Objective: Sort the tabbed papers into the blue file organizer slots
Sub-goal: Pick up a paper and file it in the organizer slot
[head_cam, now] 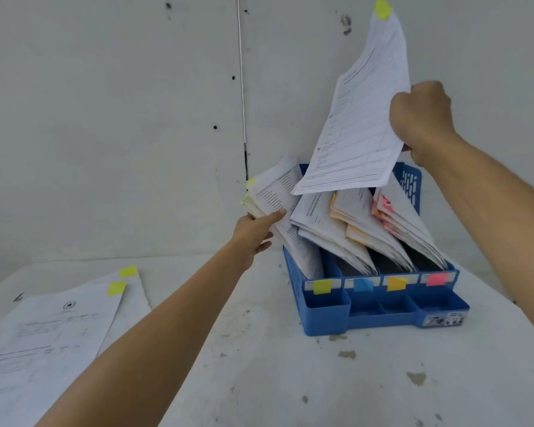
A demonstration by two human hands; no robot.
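The blue file organizer (383, 315) stands on the white table, right of centre, its slots marked yellow, blue, orange and pink along the front. Papers lean in every slot. My right hand (420, 118) grips a printed sheet with a yellow tab (361, 124) by its right edge, holding it up above the organizer. My left hand (256, 229) holds the yellow-tabbed stack (272, 192) of the leftmost slot, pulling it to the left with the thumb on its face. Two more yellow-tabbed sheets (53, 331) lie flat on the table at the left.
A grey wall (121, 118) rises directly behind the organizer. The table top (290, 380) in front is worn, with chipped spots. The organizer has small open trays along its front edge.
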